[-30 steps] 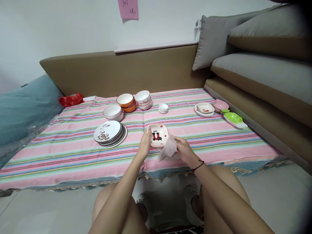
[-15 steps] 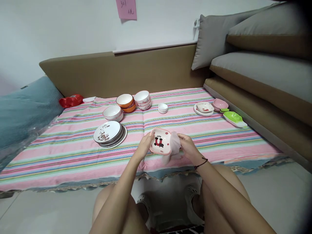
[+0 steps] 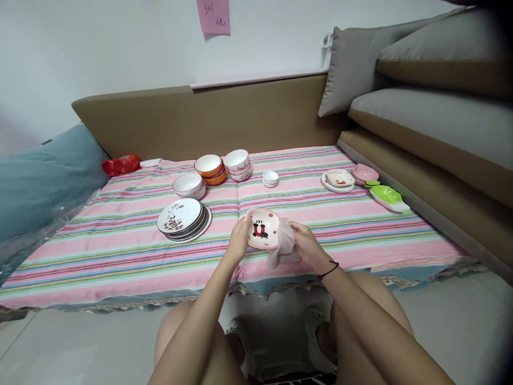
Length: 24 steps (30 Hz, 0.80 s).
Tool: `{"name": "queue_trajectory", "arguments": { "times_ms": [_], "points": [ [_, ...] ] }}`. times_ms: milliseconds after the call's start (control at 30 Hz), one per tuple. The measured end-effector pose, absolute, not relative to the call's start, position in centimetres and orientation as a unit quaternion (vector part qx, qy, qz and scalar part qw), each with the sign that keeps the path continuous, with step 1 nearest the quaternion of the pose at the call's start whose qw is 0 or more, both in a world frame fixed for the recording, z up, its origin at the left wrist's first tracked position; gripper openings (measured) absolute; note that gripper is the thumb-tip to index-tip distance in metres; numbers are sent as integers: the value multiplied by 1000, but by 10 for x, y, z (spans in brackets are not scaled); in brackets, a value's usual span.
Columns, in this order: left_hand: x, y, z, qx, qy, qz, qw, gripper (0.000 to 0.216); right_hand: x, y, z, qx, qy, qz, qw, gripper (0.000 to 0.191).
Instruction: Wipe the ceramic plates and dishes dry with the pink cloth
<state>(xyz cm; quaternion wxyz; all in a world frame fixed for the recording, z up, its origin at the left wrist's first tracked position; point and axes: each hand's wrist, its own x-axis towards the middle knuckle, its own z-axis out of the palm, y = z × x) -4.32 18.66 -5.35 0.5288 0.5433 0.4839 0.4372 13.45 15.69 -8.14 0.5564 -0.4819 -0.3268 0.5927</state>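
Observation:
A small square pink dish (image 3: 262,229) with a black cat picture and the word CAT is held up over the front of the striped cloth (image 3: 120,251). My left hand (image 3: 239,241) grips its left edge with fingers closed. My right hand (image 3: 306,245) is closed on a pale pink wiping cloth (image 3: 284,243) pressed against the dish's right side and underside. The dish tilts toward me.
On the striped cloth lie a stack of patterned plates (image 3: 182,219), a white bowl (image 3: 188,185), orange bowls (image 3: 209,168), white bowls (image 3: 237,163), small white dishes (image 3: 270,178), pink and white plates (image 3: 339,180), a pink dish (image 3: 364,174) and a green dish (image 3: 388,197). Sofa cushions (image 3: 433,123) rise at right.
The dish has been lifted off the striped cloth and tilted toward me. My right hand with the wiping cloth has moved from below the dish to its right side.

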Motion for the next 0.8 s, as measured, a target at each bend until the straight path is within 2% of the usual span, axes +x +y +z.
{"name": "queue_trajectory", "arguments": {
  "times_ms": [233,400,600,800],
  "points": [
    [-41,190,-56,502,491,496,511,34,126,154,-90,-491,-321,610,532,25],
    [-43,188,-49,527,501,458,512,26,132,155,-84,-483,-333,597,546,27],
    [-43,182,-39,574,475,380,548,27,144,159,-85,-487,-335,564,576,24],
    [-42,181,-43,571,467,422,527,25,140,157,-83,-500,-328,565,568,21]
  ]
}}
